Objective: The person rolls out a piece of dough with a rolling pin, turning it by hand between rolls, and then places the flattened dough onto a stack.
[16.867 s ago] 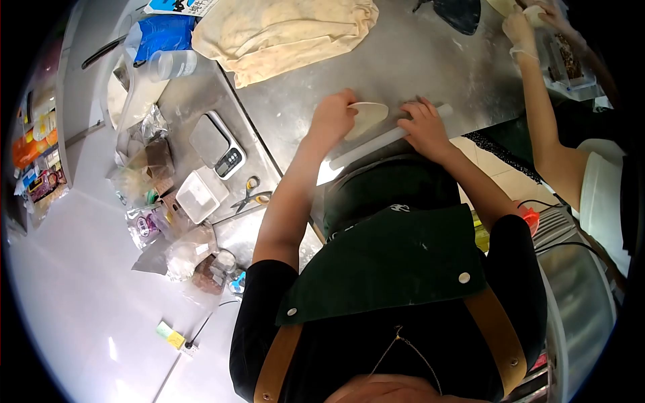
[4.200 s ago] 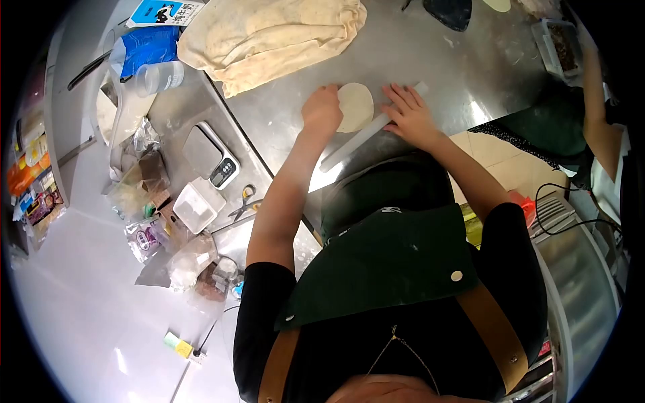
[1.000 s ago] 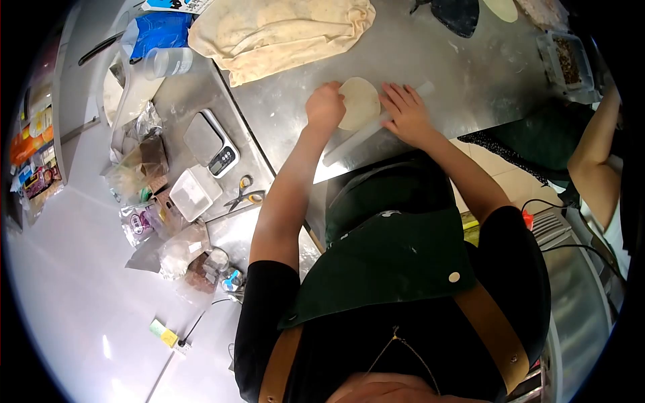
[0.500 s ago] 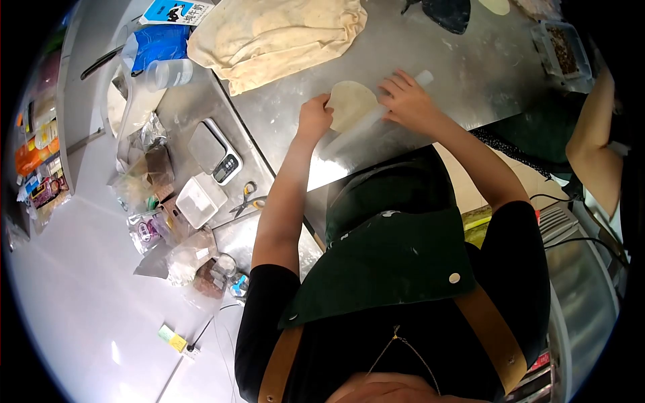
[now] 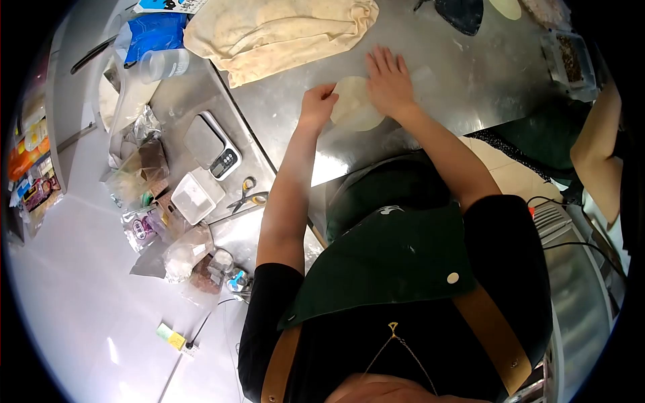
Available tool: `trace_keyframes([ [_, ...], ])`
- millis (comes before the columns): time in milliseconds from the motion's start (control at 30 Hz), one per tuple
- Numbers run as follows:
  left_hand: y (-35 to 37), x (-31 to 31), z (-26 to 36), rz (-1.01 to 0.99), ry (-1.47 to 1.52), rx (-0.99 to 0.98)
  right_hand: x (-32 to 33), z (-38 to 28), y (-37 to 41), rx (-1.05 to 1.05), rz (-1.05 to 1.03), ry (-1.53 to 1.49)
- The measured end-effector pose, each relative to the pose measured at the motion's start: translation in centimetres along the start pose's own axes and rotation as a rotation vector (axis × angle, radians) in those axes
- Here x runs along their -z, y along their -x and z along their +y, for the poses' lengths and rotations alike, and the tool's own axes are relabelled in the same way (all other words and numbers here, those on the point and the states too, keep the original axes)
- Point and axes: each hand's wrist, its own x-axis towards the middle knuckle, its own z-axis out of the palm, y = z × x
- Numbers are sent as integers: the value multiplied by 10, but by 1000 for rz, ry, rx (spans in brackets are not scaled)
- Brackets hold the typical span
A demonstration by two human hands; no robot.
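Note:
A thin, pale round dough sheet [image 5: 356,111] lies on the steel worktop in front of me. My left hand [image 5: 318,105] is closed at its left edge, thumb and fingers pinching the rim. At the sheet's right side my right hand [image 5: 390,84] lies with its fingers stretched out and pointing away from me, holding nothing between them. A faint, pale, blurred shape, perhaps the rolling pin [image 5: 420,78], shows just right of that hand; whether the palm rests on it is hidden.
A large cream dough-coloured cloth or covering [image 5: 275,37] lies beyond my left hand. On the left stand a kitchen scale [image 5: 213,146], scissors [image 5: 248,196], a white tub [image 5: 197,195] and several bags. A filled plastic box [image 5: 570,64] and a co-worker's arm [image 5: 596,148] are at right.
My right hand has turned and flattened, shifting left and away from me. The rolling pin no longer shows clearly beside the dough sheet. My left hand stays at the sheet's left edge.

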Motion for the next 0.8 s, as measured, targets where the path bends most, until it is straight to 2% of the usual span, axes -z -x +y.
trace_keyframes([
  [33,-1,-1,1,1,33,7,0,-4,-15,-13,16,3],
  [133,-12,-1,-11,28,-234,-49,-1,-4,-5,-43,-48,-8],
  [233,-6,-3,10,3,-436,-10,4,9,41,22,-52,-13],
  [333,-5,-5,23,-45,-416,59,2,-2,6,-15,-112,9],
  [433,-12,-6,20,-38,-493,-2,-9,-15,-31,28,47,-19],
  [533,-9,-8,27,-35,-631,-29,-5,-4,-8,54,61,-87],
  [633,6,-13,37,47,-776,-100,7,18,46,155,46,-162],
  [733,27,-20,42,95,-875,-253,26,43,79,369,-18,-205],
  [800,42,-22,51,59,-802,-357,36,58,83,448,-105,-146],
])
